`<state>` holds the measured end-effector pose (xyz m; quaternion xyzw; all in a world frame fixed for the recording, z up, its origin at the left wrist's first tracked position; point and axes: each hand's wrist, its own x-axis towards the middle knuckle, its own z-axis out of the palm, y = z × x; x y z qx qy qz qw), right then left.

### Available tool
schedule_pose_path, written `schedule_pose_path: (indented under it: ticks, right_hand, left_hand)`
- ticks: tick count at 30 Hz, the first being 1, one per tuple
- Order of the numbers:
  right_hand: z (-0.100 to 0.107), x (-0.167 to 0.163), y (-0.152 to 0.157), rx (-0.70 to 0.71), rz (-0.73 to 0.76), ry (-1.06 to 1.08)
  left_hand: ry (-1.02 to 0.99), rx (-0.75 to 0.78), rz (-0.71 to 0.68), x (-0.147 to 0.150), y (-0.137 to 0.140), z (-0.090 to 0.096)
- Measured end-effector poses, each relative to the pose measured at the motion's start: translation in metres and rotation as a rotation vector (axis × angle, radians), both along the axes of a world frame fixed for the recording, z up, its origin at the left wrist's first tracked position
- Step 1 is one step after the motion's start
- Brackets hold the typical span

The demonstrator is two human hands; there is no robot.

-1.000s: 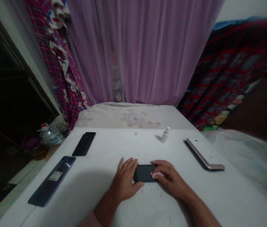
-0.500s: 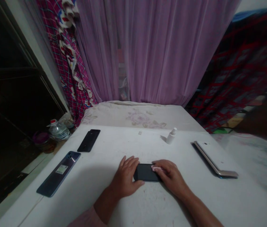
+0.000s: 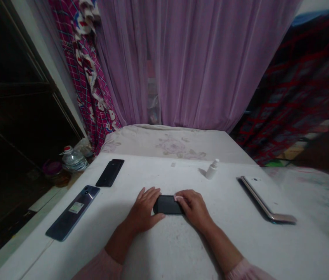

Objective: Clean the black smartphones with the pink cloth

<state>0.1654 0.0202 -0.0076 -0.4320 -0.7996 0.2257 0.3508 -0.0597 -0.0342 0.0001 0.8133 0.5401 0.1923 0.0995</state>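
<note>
A dark smartphone (image 3: 167, 205) lies sideways on the white tabletop, screen up. My left hand (image 3: 144, 210) steadies its left end, thumb at the near edge and fingers at the far edge. Pinched in my right hand (image 3: 195, 210) is a small pale pink cloth (image 3: 178, 198), pressed on the screen toward the phone's right end. My right fingers cover that end of the phone and part of the cloth. Beyond my right hand stands a small white spray bottle (image 3: 212, 170).
At the left lie a black phone (image 3: 110, 173) and a blue-grey phone (image 3: 71, 214) with a sticker. Stacked phones (image 3: 269, 198), a white one on top, lie at the right. A small pale square (image 3: 173, 165) sits farther back. A water bottle (image 3: 74, 159) stands beyond the left edge.
Both hands and the smartphone have shifted left and slightly away from me. The cloth remains in my right hand on the screen. The other phones and the spray bottle stay put.
</note>
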Motion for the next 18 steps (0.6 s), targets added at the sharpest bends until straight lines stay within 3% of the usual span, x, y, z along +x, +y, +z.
schedule_pose_path:
  ticks: [4,10,18]
  right_hand:
    - [0.0,0.001,-0.001,0.006,0.023,0.013]
    - [0.007,0.012,-0.009,0.012,0.215,-0.034]
    - [0.004,-0.006,0.008,0.029,0.125,-0.018]
  left_hand:
    - [0.005,0.006,0.0,-0.003,0.001,0.0]
    - [-0.001,0.007,0.027,-0.013,0.003,-0.002]
    - [0.007,0.044,0.041,-0.015,0.008,-0.007]
